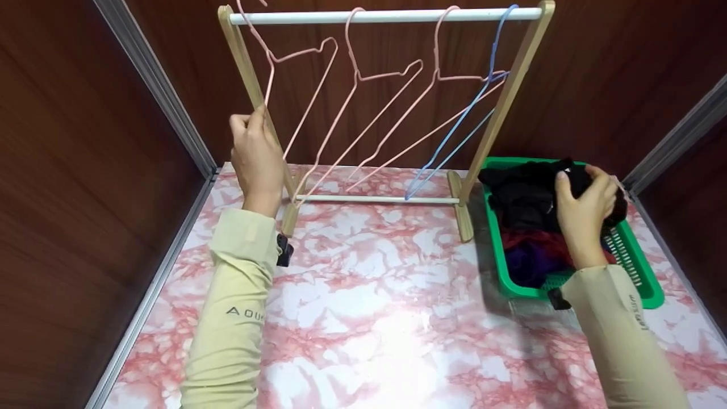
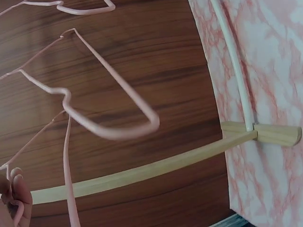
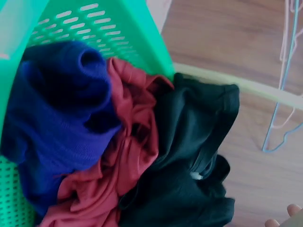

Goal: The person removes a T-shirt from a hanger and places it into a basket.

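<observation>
In the head view my left hand grips the lower shoulder wire of the leftmost pink hanger. Its hook rises above the white rail and is cut off by the frame's top. The left wrist view shows fingertips curled at a pink wire. At the right, my right hand is over the green basket, thumb and fingers around a black garment. From the right wrist, only a bit of that hand shows at the corner, beside the black garment; its hold there is hidden.
Two pink hangers and a blue hanger hang from the rail of a wooden-legged rack. Red and blue-purple garments lie in the basket. Brown panels enclose the pink-marbled table.
</observation>
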The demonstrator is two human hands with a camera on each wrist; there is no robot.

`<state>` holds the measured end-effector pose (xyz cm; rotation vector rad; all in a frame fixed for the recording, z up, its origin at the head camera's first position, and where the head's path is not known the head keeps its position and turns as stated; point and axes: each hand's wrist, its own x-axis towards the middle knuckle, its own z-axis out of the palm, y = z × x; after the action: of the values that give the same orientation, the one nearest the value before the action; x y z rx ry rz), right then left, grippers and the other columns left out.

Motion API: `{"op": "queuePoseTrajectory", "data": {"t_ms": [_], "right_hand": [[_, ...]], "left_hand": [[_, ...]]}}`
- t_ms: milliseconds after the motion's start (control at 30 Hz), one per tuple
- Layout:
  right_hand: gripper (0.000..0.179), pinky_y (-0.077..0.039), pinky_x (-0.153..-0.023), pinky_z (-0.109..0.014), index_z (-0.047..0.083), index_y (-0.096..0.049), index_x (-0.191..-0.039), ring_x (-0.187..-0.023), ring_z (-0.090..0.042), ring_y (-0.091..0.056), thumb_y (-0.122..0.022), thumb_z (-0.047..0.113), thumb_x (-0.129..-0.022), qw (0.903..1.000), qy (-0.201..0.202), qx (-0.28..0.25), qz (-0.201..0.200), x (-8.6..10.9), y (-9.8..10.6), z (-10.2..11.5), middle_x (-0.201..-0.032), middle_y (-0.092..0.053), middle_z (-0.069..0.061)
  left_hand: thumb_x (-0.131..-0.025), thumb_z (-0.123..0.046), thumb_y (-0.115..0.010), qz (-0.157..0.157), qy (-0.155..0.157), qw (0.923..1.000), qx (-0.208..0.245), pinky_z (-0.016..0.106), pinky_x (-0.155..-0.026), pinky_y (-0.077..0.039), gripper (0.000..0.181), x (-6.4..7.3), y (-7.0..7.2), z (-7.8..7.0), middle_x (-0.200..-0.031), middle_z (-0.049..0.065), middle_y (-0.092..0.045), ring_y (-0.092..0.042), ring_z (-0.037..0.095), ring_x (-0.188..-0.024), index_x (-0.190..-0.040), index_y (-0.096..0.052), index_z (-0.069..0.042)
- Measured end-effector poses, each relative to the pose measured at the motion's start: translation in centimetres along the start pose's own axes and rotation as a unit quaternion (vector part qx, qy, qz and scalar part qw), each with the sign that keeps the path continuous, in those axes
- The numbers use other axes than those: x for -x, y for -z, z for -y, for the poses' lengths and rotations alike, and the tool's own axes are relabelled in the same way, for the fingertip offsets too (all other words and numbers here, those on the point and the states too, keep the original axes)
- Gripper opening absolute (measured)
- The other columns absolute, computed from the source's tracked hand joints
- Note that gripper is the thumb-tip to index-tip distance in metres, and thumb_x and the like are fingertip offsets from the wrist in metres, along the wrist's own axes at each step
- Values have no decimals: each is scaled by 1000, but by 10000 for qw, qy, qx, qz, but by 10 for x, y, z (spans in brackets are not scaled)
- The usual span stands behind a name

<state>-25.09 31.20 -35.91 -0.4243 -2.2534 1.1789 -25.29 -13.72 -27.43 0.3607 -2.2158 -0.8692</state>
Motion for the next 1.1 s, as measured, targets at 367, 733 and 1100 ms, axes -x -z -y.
{"op": "queuePoseTrajectory", "data": {"t_ms": [367,733,1100], "right_hand": [[57,-13,-115,-44,2,-37,-138,-133,-37,-27,-52,36,-94,9986,202,22,481,8,-7,1,-142,-35,-21],[58,-10,-115,-49,4,-34,-140,-136,-39,-23,-50,38,-96,9948,249,210,963,15,-16,2,-146,-30,-22],[59,-9,-114,-53,4,-35,-142,-137,-41,-22,-53,35,-95,9920,494,272,1132,20,-27,5,-147,-28,-25]], "left_hand": [[-103,-20,-40,561,-85,9969,-551,45,-69,-52,34,1,-1,0,-117,8,-55,-66,36,-82,-132,-58,-18],[-103,-22,-40,563,-79,9953,-783,48,-69,-51,34,0,-5,9,-116,10,-58,-67,37,-82,-130,-60,-16],[-100,-33,-42,1089,479,9906,-671,49,-82,-51,43,-6,12,29,-118,14,-65,-64,36,-102,-137,-51,-15]]}}
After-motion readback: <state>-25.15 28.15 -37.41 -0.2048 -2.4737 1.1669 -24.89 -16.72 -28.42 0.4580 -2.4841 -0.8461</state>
